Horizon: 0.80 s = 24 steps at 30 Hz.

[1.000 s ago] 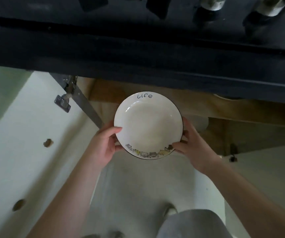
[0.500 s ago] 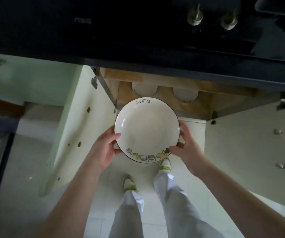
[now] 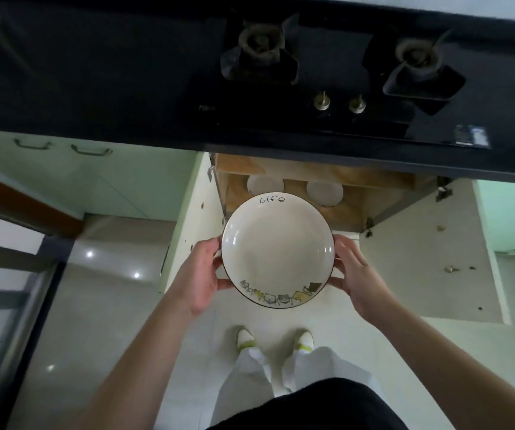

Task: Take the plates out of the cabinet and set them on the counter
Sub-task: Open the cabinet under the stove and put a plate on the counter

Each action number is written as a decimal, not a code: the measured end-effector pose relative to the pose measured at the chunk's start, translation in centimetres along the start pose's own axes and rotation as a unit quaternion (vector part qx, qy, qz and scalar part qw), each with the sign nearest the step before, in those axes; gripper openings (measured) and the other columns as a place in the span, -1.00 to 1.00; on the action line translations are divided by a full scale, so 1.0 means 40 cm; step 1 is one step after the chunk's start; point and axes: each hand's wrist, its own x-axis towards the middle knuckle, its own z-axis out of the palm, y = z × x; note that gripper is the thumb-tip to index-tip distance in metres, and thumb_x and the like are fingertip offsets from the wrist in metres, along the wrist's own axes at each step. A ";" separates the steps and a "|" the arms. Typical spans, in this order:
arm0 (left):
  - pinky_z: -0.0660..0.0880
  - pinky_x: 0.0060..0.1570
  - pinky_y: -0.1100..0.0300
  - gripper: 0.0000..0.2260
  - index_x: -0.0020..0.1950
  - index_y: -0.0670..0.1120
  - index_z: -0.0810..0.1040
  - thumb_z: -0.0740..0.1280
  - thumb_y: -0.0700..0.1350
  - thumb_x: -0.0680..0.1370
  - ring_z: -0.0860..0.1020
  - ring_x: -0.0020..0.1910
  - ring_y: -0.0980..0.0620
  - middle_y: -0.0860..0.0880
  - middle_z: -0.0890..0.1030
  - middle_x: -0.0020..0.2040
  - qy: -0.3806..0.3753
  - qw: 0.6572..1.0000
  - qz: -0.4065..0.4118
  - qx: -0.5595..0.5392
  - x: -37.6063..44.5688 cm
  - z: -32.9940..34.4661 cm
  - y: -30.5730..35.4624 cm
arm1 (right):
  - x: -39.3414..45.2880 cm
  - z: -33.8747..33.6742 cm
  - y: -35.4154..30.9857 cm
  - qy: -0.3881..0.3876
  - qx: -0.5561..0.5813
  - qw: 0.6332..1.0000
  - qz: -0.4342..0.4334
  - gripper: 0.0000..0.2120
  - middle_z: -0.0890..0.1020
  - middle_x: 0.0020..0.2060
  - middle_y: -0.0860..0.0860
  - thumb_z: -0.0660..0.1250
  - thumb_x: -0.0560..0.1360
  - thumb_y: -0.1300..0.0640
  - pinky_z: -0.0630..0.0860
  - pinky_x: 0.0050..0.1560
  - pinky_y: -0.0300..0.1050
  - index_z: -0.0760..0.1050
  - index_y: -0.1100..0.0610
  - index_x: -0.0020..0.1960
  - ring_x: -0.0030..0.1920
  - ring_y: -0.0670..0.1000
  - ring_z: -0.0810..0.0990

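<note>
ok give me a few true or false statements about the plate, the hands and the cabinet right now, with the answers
1. Both hands hold the plate by its rim: left hand, right hand. True.
2. The plate already rests on the counter. False: it is held in the air in front of the open cabinet.
3. Two more white dishes remain in the cabinet. True.
4. The plate reads "home". False: it reads "life".
5. The cabinet doors are closed. False: both stand open.
</note>
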 end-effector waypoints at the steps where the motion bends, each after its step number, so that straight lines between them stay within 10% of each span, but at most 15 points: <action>1: 0.60 -0.16 -0.06 -0.55 0.09 0.10 0.70 0.22 0.16 0.30 0.59 -0.03 0.15 0.14 0.66 0.07 -0.008 1.000 0.010 0.000 -0.021 0.006 0.007 | -0.024 -0.003 -0.012 0.001 -0.003 1.000 -0.006 -0.73 0.54 0.22 0.03 0.04 0.67 -0.04 0.54 0.17 0.16 0.43 -0.06 0.27 0.22 0.07 0.53; 6: 0.60 -0.12 -0.15 -0.56 0.15 0.05 0.67 0.05 0.09 0.53 0.49 0.07 -0.03 0.07 0.63 0.16 0.007 0.999 0.036 -0.024 -0.109 0.042 0.013 | -0.122 -0.035 -0.049 0.014 -0.011 1.000 -0.019 -0.69 0.61 0.08 -0.04 0.03 0.66 -0.12 0.62 -0.25 -0.16 0.46 -0.04 0.20 0.04 0.01 0.62; 24: 0.55 -0.34 0.09 -0.54 0.16 0.13 0.68 -0.02 0.13 0.61 0.50 -0.06 -0.01 0.06 0.63 0.03 0.111 0.991 0.076 -0.023 -0.405 0.150 -0.080 | -0.362 -0.162 0.016 -0.081 0.031 0.994 -0.065 -0.64 0.66 0.02 -0.07 0.04 0.62 -0.22 0.63 -0.29 -0.11 0.55 -0.12 0.14 -0.11 -0.06 0.69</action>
